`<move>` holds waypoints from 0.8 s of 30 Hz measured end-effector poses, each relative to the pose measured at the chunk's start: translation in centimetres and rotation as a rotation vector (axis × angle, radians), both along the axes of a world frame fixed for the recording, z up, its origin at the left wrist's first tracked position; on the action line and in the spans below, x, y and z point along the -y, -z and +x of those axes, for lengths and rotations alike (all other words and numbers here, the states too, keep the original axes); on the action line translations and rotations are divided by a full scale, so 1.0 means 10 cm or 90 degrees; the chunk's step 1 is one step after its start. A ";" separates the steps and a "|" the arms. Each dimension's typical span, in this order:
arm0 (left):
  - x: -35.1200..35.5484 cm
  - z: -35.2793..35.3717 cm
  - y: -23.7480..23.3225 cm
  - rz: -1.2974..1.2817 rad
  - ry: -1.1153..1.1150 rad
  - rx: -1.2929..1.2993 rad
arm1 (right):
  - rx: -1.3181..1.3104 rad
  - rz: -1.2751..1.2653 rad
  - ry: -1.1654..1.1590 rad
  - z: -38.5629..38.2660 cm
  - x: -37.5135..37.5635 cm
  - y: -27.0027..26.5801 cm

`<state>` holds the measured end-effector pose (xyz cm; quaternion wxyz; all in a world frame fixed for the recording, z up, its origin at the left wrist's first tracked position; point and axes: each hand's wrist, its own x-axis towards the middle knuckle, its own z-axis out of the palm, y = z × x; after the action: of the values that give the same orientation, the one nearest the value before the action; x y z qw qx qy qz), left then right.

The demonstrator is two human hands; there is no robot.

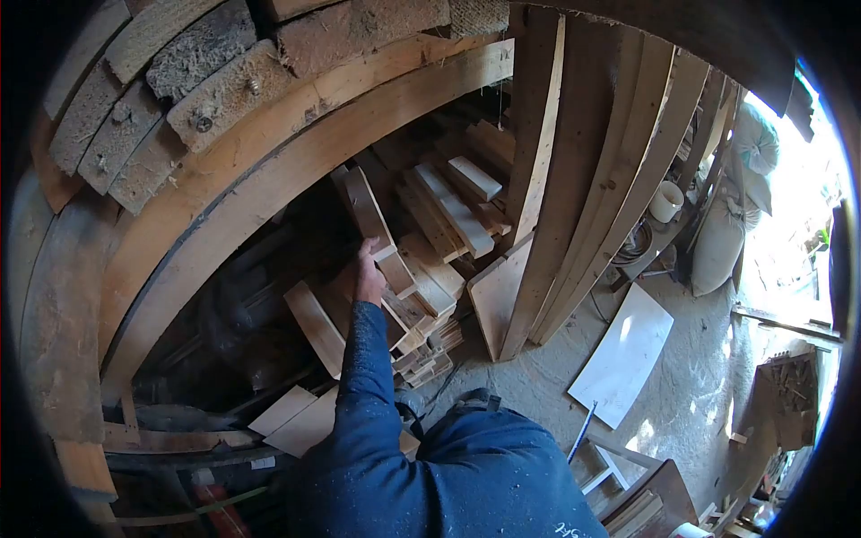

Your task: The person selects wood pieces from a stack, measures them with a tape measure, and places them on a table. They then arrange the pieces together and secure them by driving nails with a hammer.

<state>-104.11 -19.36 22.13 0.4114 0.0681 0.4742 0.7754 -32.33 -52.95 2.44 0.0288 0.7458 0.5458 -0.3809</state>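
My left hand [369, 274] reaches forward into a pile of cut lumber, its sleeve dark blue with specks of sawdust. Its fingers are closed at the near end of a wooden board [364, 204], which slants away from me. Some of the fingers are hidden behind the hand. Short boards [429, 285] are stacked just right of the hand, and another wooden board [314, 325] leans at its lower left. My right hand is out of view.
Thick stacked beams [296, 125] arch over the pile at upper left. Tall planks [583, 179] stand to the right. A white panel [621, 355] lies on the concrete floor, with filled sacks [720, 247] beyond. A wooden frame [619, 475] sits at lower right.
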 end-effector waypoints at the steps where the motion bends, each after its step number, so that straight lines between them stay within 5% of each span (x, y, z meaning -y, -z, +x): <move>1: 0.01 0.03 -0.06 -0.005 0.002 0.005 | 0.002 0.000 -0.001 0.00 0.00 0.01; 9: -0.42 0.63 0.56 -0.053 0.018 -0.080 | 0.001 0.000 -0.006 0.01 0.03 0.03; 11: -0.60 0.64 1.44 -0.063 0.037 -0.225 | 0.000 0.002 -0.005 0.00 0.03 0.01; 13: -0.70 0.68 1.88 -0.099 0.086 -0.191 | 0.001 0.005 0.002 0.01 0.04 0.01; 16: -0.63 0.80 1.80 -0.202 0.122 -0.081 | -0.002 0.005 0.008 0.03 0.14 0.02; 18: -0.41 1.10 1.23 -0.258 0.032 -0.288 | -0.007 0.005 0.010 0.05 0.21 0.03; 24: -1.03 1.20 1.66 -0.517 0.132 -0.641 | -0.021 0.029 0.015 0.16 0.52 0.22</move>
<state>-92.08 -9.03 5.50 0.2048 0.3073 0.8549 0.3644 -30.76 -58.18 0.19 -0.0014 0.7464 0.5457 -0.3809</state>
